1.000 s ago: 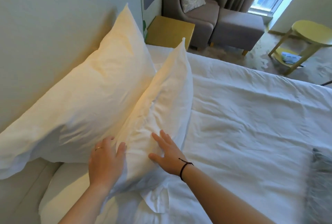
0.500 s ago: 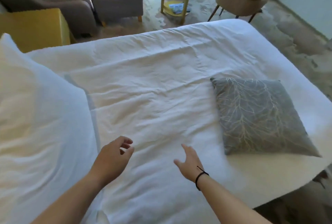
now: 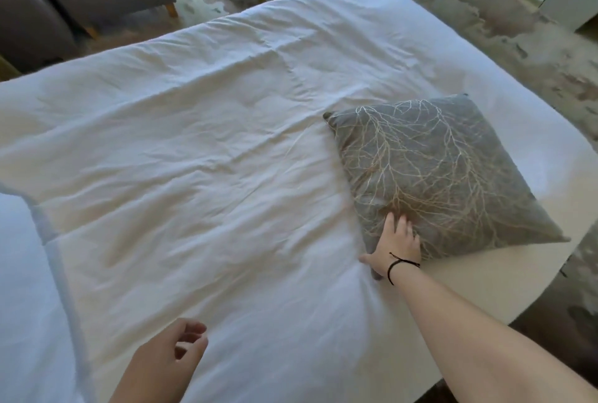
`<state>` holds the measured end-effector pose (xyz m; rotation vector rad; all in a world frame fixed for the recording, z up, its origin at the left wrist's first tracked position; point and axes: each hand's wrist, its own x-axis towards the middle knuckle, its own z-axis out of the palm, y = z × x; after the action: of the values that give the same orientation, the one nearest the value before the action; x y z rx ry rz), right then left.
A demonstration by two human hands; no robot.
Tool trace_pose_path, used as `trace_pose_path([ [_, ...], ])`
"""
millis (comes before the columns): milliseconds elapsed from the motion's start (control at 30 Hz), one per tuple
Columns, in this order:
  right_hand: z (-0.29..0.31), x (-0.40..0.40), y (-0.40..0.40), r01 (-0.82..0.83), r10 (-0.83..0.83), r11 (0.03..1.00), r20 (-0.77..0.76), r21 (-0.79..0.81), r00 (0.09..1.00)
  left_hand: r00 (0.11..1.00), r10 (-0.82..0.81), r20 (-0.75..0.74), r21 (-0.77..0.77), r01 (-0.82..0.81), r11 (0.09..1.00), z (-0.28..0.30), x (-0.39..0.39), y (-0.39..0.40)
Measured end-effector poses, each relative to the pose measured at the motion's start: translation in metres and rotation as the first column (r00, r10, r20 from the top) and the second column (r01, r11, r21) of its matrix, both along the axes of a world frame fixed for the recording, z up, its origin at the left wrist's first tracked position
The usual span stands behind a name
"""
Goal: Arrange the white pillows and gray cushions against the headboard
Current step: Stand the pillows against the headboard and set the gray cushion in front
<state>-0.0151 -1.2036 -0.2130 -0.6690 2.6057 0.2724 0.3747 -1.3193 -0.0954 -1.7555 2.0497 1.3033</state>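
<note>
At four o'clock on the wrinkled white duvet point(image 3: 210, 160), the square gray fabric cushion with a pale branching pattern point(image 3: 443, 173) lies flat near the bed's edge. A second ago both hands patted a white pillow by the headboard; now the right hand point(image 3: 393, 245) has reached the cushion's near corner, fingers on top, thumb spread at the edge, not yet closed. The left hand point(image 3: 168, 360) hangs loosely curled and empty at six o'clock. The cushion step appears to be starting.
</note>
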Motion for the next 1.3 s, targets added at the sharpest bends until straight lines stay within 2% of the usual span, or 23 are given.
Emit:
trace_pose_path([
  [133,-0.009,-0.001,0.003,-0.053,0.055,0.998,-0.07,0.02,0.996,0.999,0.034,0.013,0.015,-0.034,0.999,-0.011,-0.002,-0.001],
  [233,-0.006,-0.004,-0.001,-0.063,0.063,0.998,-0.09,0.012,0.994,0.997,0.06,-0.039,0.019,-0.059,0.998,-0.013,-0.004,-0.002],
  [300,0.0,-0.006,-0.009,-0.061,0.06,0.998,-0.103,-0.005,0.993,0.993,0.085,-0.08,0.024,-0.083,0.996,-0.013,-0.005,-0.004],
  [433,0.026,-0.012,-0.011,-0.197,0.202,0.979,-0.102,0.057,0.974,0.983,0.118,-0.143,0.041,-0.113,0.993,-0.006,-0.003,-0.004],
  [500,0.037,-0.015,-0.005,-0.198,0.202,0.978,-0.08,0.06,0.976,0.978,0.128,-0.164,0.042,-0.123,0.992,0.0,0.001,-0.003],
  [633,0.06,0.004,-0.007,-0.168,0.167,0.985,-0.031,-0.026,0.985,0.964,0.172,-0.201,0.052,-0.165,0.985,0.012,0.014,-0.002],
  [733,0.09,0.035,-0.032,-0.161,0.176,0.968,0.064,-0.192,0.982,0.95,0.221,-0.219,0.091,-0.206,0.974,0.021,0.023,-0.001],
  [800,0.116,0.068,-0.052,-0.197,0.248,0.925,0.121,-0.325,0.961,0.934,0.257,-0.247,0.127,-0.231,0.964,0.031,0.026,-0.001],
  [833,0.13,0.089,-0.06,-0.201,0.288,0.892,0.165,-0.405,0.943,0.92,0.285,-0.268,0.16,-0.25,0.955,0.039,0.026,-0.001],
  [900,0.161,0.145,-0.067,-0.095,0.348,0.808,0.341,-0.582,0.873,0.884,0.358,-0.301,0.232,-0.297,0.926,0.062,0.025,0.0],
  [967,0.194,0.212,-0.064,0.075,0.436,0.7,0.508,-0.711,0.743,0.868,0.397,-0.298,0.272,-0.322,0.907,0.088,0.026,-0.003],
  [1033,0.223,0.278,-0.058,0.225,0.521,0.568,0.557,-0.792,0.647,0.849,0.409,-0.335,0.325,-0.303,0.896,0.12,0.034,-0.013],
  [1100,0.248,0.329,-0.052,0.391,0.553,0.485,0.62,-0.783,0.557,0.793,0.447,-0.413,0.381,-0.296,0.876,0.153,0.056,-0.029],
  [1133,0.259,0.348,-0.049,0.452,0.564,0.48,0.659,-0.752,0.498,0.791,0.444,-0.422,0.374,-0.294,0.879,0.17,0.072,-0.037],
  [1200,0.273,0.374,-0.048,0.462,0.613,0.508,0.682,-0.727,0.399,0.855,0.352,-0.381,0.301,-0.246,0.922,0.198,0.105,-0.047],
  [1300,0.282,0.384,-0.056,0.214,0.722,0.582,0.62,-0.784,0.306,0.946,0.161,-0.28,0.154,-0.121,0.981,0.208,0.134,-0.039],
])
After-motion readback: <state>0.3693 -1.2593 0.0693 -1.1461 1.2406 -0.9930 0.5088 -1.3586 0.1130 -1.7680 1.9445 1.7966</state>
